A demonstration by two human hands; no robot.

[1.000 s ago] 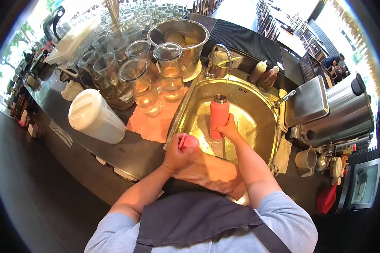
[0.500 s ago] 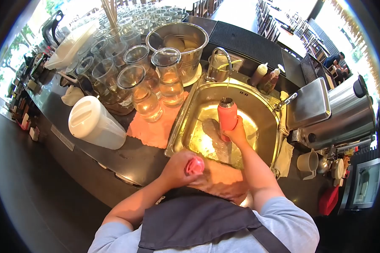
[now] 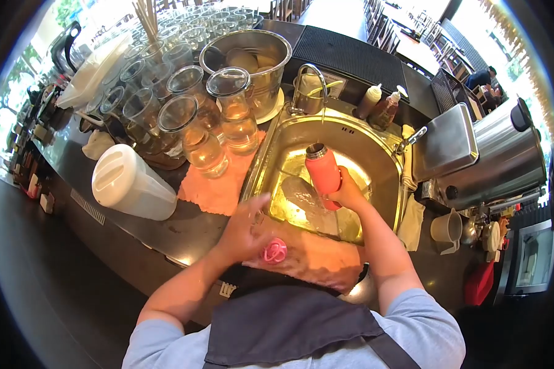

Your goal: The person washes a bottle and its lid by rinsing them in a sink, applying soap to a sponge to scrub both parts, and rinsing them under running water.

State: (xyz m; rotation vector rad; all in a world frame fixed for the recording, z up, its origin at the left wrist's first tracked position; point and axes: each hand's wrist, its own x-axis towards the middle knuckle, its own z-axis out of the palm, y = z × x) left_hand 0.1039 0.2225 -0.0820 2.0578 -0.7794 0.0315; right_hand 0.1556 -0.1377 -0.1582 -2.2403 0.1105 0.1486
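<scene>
My right hand (image 3: 349,192) is wrapped round the lower part of a coral-pink bottle (image 3: 324,171). The bottle has no lid on, and its steel mouth tilts left over the sink (image 3: 381,147). A slim curved faucet (image 3: 319,74) rises behind it. Fingers apart and holding nothing, my left hand (image 3: 241,230) hovers by the sink's front left corner. Close to it, a pink bottle lid (image 3: 275,251) rests on the orange cloth (image 3: 320,261) along the sink's front edge.
Left of the sink, tall glass carafes (image 3: 204,157) stand on another orange cloth (image 3: 197,192), with a white-lidded pitcher (image 3: 132,184) beside them. A metal bucket (image 3: 268,67) and many glasses are behind. Squeeze bottles (image 3: 385,111) and a large steel urn (image 3: 505,154) stand right.
My left hand has let go of the pink lid onto the front cloth and opened, moving up and left. My right hand has tipped the bottle leftward, away from under the spout.
</scene>
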